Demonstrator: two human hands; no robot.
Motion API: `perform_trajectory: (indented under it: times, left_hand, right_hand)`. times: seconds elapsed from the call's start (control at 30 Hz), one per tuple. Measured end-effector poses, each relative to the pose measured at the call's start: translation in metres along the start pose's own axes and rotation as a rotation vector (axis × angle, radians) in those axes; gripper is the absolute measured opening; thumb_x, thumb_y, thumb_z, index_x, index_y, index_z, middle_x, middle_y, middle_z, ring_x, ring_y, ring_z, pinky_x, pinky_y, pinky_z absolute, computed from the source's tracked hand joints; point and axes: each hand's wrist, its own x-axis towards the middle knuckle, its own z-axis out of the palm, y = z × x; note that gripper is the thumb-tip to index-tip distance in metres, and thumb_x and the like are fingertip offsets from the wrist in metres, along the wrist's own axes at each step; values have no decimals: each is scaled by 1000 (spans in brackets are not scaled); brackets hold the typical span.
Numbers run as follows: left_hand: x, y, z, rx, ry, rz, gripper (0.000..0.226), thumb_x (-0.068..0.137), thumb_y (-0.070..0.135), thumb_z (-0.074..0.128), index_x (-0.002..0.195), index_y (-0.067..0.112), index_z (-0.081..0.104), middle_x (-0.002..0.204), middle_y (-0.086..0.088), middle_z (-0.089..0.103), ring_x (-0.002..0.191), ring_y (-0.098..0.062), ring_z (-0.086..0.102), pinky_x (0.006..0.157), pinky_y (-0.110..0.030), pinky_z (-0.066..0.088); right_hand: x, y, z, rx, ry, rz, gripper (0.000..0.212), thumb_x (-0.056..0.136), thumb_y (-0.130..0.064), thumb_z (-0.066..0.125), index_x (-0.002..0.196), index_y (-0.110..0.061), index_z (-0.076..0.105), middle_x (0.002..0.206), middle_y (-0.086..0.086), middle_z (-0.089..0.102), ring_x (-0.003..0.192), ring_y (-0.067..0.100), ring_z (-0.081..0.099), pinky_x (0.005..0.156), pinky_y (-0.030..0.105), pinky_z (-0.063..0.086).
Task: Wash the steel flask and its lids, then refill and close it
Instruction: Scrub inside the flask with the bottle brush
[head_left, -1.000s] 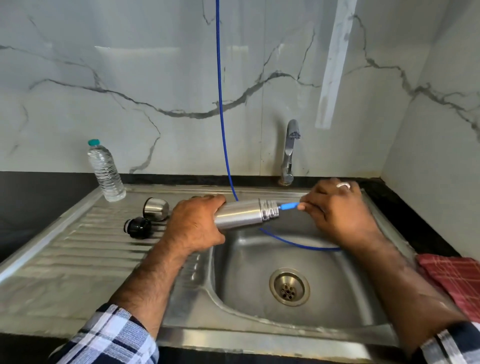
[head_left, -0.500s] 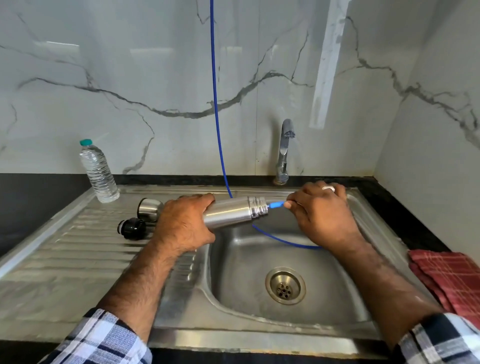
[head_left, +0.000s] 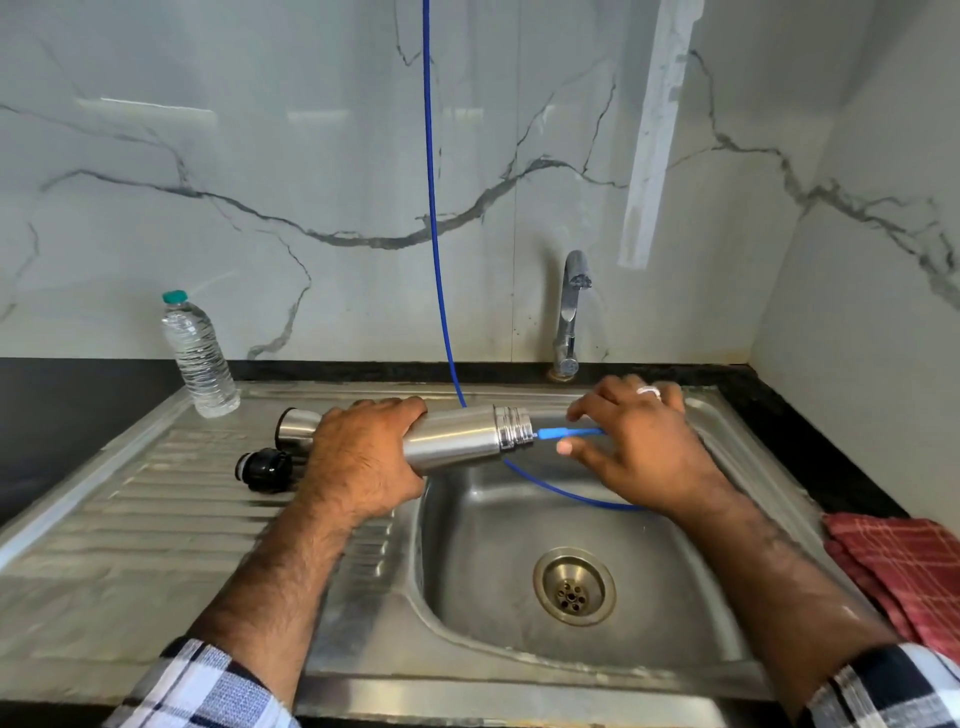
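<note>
Two lids off, flask at the hose

We see the flask (head_left: 457, 437) lying on its side above the sink (head_left: 727, 613), its open threaded mouth pointing away from the draining board side. Our left hand (head_left: 363, 462) grips its body with fingers curled round it. Our right hand (head_left: 636, 447) pinches the light-blue tip of the blue hose (head_left: 435, 260) between thumb and fingers, with the tip just at the flask's mouth. We cannot tell whether water is running from it.

Both lids are off. The steel cup lid (head_left: 296, 426) and the black stopper (head_left: 264, 467) lie on the draining board beside the sink, just behind our left hand. A plastic water bottle (head_left: 199, 358) stands at the back corner of that board, the tap (head_left: 571, 312) stands behind the sink, and a red checked cloth (head_left: 904, 571) lies on the worktop at the sink's other side.

We judge the task to be early: the flask is being rinsed or about to be, while the lids look unwashed, and refilling and closing remain.

Compared with a second ago, little has changed. Both hands keep the same grips, and the flask and hose tip sit in much the same place over the sink; only our view has shifted slightly.
</note>
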Motion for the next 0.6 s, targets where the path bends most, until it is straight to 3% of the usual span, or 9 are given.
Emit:
perform_trajectory:
  times: [0.07,0.13,0.3,0.4,0.47,0.5,0.6]
  left_hand:
    - [-1,1,0,-70,-8,-42,77,58,48,90,127,38,59,93,19,59,84,-12,54,87,-35,53]
    - [-3,1,0,-126,-10,-64,77,56,49,92,125,39,60,87,21,57,80,-10,55,87,-38,56]
    - [-5,2,-1,-129,4,-61,76,53,49,92,122,38,60,89,20,61,81,-14,60,84,-39,59]
    - [-7,1,1,-123,-35,-49,76,54,48,91,123,41,58,94,21,62,84,-13,60,91,-43,56]
    - [-7,0,3,-64,-38,-14,74,54,48,89,121,39,58,100,19,66,89,-15,61,91,-40,53]
    - [-7,0,3,-31,-38,6,73,55,48,88,121,39,58,100,19,65,91,-14,61,91,-38,51]
    - [-7,6,4,54,-44,80,69,61,48,87,123,39,57,100,20,60,89,-10,49,90,-36,43]
  right_hand:
    - [3,4,1,7,211,-54,23,98,-46,63,105,-31,78,105,-5,64,99,23,60,96,46,36]
    - [6,4,1,26,352,-64,19,100,-34,64,101,-24,81,100,-1,66,93,29,60,91,46,40]
    - [5,-2,0,-15,407,-50,13,96,-22,62,87,-18,70,83,-1,67,79,30,61,80,43,38]
    - [2,-5,-5,-37,390,-56,18,95,-28,60,80,-19,64,64,0,63,59,32,61,63,36,43]
    - [4,-6,-10,-80,276,15,28,100,-38,53,80,-19,60,57,3,60,53,35,61,53,32,38]
    - [8,-4,-12,-62,143,72,32,103,-41,50,80,-20,58,61,4,62,59,36,63,54,32,37]
    - [18,8,-15,100,-450,232,33,105,-41,50,84,-20,65,89,4,67,85,28,65,73,38,50]
